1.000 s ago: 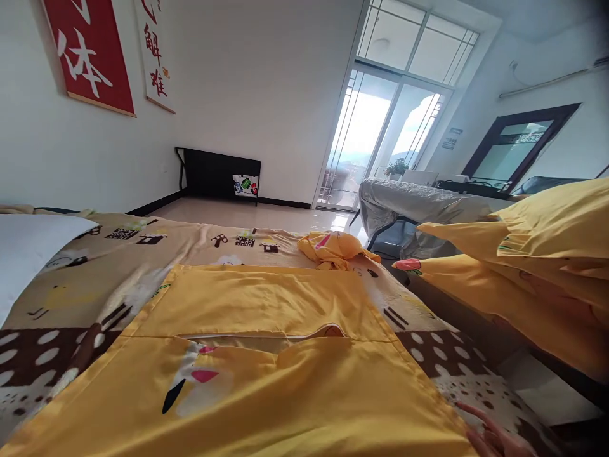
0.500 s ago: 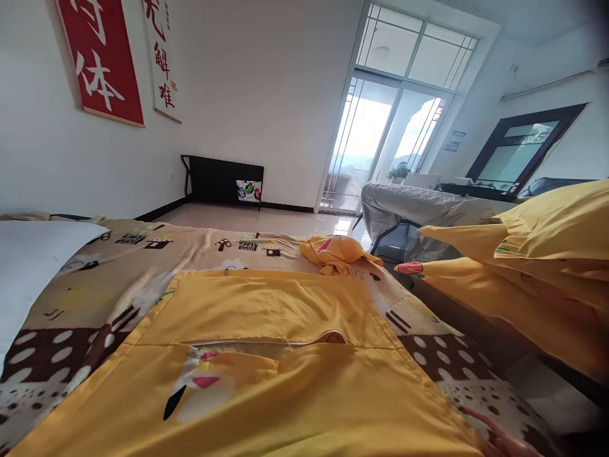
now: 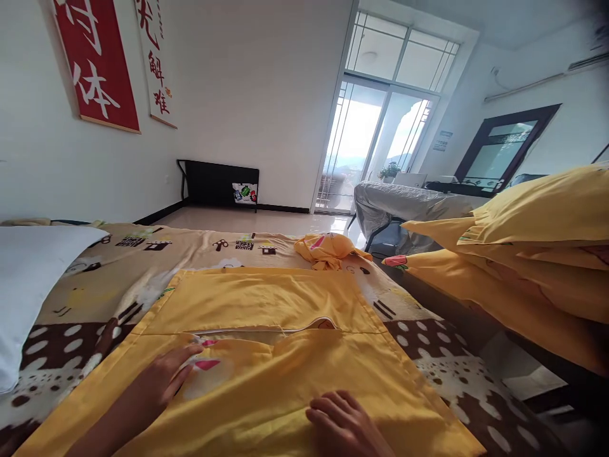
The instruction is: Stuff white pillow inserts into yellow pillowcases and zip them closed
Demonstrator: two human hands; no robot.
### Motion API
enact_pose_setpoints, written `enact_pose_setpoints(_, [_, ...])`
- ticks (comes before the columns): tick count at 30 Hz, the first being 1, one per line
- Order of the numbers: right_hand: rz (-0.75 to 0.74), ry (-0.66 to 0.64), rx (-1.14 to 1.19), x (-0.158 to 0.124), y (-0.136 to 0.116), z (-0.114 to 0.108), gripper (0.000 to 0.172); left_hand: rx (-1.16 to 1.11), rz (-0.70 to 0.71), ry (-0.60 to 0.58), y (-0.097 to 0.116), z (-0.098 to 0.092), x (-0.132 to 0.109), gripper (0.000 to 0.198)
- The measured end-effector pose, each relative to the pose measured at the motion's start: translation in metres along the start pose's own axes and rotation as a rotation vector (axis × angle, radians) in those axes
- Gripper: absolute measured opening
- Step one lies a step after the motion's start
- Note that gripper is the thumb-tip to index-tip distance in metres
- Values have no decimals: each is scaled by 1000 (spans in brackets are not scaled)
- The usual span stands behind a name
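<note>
A yellow pillowcase (image 3: 266,304) lies flat on a patterned bedsheet (image 3: 143,260), its opening slit running across the middle. My left hand (image 3: 164,381) rests palm down on the near half, fingers stretched toward the slit beside a printed cartoon. My right hand (image 3: 347,422) lies on the pillowcase near the bottom edge, fingers curled down onto the cloth, holding nothing that I can see.
A white pillow (image 3: 33,279) lies at the left. A crumpled yellow cloth (image 3: 328,249) sits at the far end of the bed. Stacked yellow pillows (image 3: 533,254) stand at the right. Beyond are a covered table (image 3: 404,206), a black bench (image 3: 219,181) and glass doors.
Both hands have come onto the pillowcase: the left one entered from the lower left, and the right one moved left from the sheet's right edge. The view shifted slightly.
</note>
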State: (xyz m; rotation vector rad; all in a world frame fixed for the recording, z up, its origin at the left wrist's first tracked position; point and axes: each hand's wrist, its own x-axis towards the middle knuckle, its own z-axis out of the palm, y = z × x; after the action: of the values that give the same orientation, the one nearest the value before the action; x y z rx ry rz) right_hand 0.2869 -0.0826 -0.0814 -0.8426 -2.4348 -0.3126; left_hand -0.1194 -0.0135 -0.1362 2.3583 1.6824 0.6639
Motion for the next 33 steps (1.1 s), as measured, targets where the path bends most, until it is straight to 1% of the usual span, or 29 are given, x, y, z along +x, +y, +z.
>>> enact_pose_setpoints(2, [3,-13,11,4,-14,28,25,-25,67,-56,18,14,29,42])
enact_pose_setpoints(4, [60,-20,-7,-1,-19,50,25,-5,75,-95,33,18,49,42])
enact_pose_setpoints(6, [79,4,-13,-9,-18,65,20,43,43,-136,43,16,60,40])
enact_pose_setpoints(8, [43,61,-18,-17,-15,73,17,73,30,-162,48,12,61,37])
enact_pose_setpoints(9, [22,75,-25,-20,-14,74,18,73,37,-157,48,11,59,36])
enact_pose_setpoints(10, [3,65,-31,-23,-13,73,18,64,49,-137,47,10,57,34])
enact_pose_setpoints(12, [-17,0,-33,-28,-11,69,18,34,68,-73,42,12,52,33])
enact_pose_setpoints(14, [-5,-56,-17,-31,-10,61,16,7,76,-26,36,15,49,32])
enact_pose_setpoints(17, [80,-62,25,-31,-12,49,14,4,79,-14,31,17,49,29])
enact_pose_setpoints(19, [123,-78,47,-30,-13,46,19,21,81,-20,29,18,50,29])
enact_pose_setpoints(20, [129,-88,53,-29,-13,46,21,35,82,-17,28,18,50,31])
enact_pose_setpoints(22, [137,-107,53,-30,-14,49,19,79,90,0,26,19,50,35])
enact_pose_setpoints(25, [179,-138,50,-33,-14,56,18,193,102,31,20,20,46,40])
enact_pose_setpoints(28, [190,-176,74,-36,-12,56,18,281,16,-2,15,18,42,47])
enact_pose_setpoints(30, [183,-190,91,-35,-12,51,18,299,-54,-52,12,17,40,52])
enact_pose_setpoints(33, [142,-197,109,-32,-13,38,16,298,-84,-93,9,16,41,55])
